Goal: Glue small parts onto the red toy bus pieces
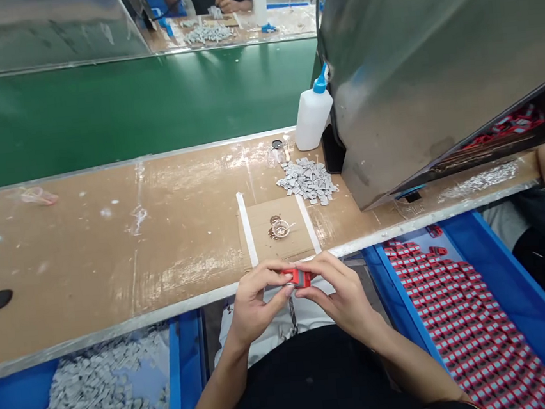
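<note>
A small red plastic part [301, 277] with a grey patch on it is held between both hands, just in front of the table's near edge. My left hand [258, 299] is closed on its left end, thumb and fingers pinching it. From the right, my right hand [341, 291] grips the other end with thumb and forefinger. The fingers hide much of the part. Beyond the hands, a small clear cup [280, 229] rests on a cardboard sheet [259, 215] with dark stains beside the cup. A pile of small grey pieces [309, 178] lies behind it to the right.
A white squeeze bottle [312, 120] with a blue nozzle stands beside a metal housing [415, 81]. Blue bins flank me: grey pieces [107, 394] at left, rows of red parts [471, 314] at right. Behind the table runs a green belt [138, 108]. Other people sit opposite and at right.
</note>
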`<state>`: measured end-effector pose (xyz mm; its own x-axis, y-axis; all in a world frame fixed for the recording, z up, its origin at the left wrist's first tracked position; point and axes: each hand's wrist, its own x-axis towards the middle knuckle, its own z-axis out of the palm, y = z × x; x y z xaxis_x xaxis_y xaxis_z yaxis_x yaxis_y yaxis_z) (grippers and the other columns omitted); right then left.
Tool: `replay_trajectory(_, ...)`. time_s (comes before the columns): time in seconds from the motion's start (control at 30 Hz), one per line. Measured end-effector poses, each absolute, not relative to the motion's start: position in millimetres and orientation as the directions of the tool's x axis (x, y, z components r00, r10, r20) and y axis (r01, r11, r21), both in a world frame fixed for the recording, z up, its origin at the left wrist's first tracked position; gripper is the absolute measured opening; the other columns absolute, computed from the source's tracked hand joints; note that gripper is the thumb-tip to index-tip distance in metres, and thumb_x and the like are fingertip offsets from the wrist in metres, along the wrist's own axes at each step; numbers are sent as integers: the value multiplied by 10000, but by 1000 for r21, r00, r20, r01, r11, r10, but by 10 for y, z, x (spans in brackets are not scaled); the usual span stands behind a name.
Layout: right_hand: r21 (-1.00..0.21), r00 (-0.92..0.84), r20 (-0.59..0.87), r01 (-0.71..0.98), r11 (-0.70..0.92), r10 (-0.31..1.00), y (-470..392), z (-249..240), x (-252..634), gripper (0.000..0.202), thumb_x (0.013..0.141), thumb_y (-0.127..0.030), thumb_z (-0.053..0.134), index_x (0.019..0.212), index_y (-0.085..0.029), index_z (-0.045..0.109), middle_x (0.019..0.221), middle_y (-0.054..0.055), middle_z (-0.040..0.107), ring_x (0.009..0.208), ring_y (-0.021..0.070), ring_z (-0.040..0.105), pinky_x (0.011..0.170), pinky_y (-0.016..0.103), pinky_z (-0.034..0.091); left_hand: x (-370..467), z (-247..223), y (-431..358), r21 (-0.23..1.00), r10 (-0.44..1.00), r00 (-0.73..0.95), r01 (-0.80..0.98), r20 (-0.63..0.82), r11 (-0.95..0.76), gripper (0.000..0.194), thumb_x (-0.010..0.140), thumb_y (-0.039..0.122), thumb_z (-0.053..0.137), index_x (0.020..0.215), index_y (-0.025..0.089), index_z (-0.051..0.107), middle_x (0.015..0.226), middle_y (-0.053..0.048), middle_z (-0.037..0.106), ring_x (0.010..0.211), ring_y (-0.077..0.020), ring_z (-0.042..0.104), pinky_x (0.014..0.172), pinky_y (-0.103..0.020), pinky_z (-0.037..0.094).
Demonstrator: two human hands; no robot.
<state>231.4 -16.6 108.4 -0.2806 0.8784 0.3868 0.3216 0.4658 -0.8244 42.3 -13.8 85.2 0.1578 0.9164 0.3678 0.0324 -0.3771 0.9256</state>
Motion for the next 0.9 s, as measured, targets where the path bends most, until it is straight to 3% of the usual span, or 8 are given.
replay_trajectory(0.33, -833, -339, 403, 250, 494, 850, -306, 1220, 2374, 283, 939, -295, 717, 1214, -229, 695, 928, 50, 686, 825, 177, 672, 750, 301, 596, 348, 1034, -292, 902, 882, 236, 47, 407, -429, 69, 918, 182, 717, 882, 204, 771, 955, -102, 783, 913, -222, 764, 791, -332, 620)
replay_trajectory(0.7, -742, -343, 463, 354, 569, 817, -669, 1292, 2350, 190, 999, -256, 622, 1178, -208, 658, 945, 69, 654, 925, 207, 695, 796, 325, 604, 435, 1113, -578, 921, 904, 200, 9, 379, -388, 130, 897, 197, 727, 768, 196, 716, 907, -65, 741, 868, -198, 735, 789, -323, 612)
replay_trajectory(0.8, -747, -278, 510, 326, 580, 814, -723, 1241, 2338, 186, 989, -248, 639, 1170, -213, 656, 970, 77, 666, 933, 203, 694, 804, 324, 603, 450, 1106, -592, 926, 903, 214, -12, 372, -378, 87, 901, 180, 725, 817, 202, 729, 936, -63, 749, 919, -201, 743, 835, -325, 611)
replay_trajectory(0.9, -817, -121, 513, 235, 527, 850, -767, 1125, 2280, 201, 958, -282, 688, 1152, -231, 661, 975, 70, 669, 900, 198, 683, 781, 327, 603, 507, 1071, -596, 926, 896, 234, -100, 378, -364, 75, 912, 210, 732, 985, 224, 728, 1052, -78, 767, 1042, -218, 743, 914, -346, 611)
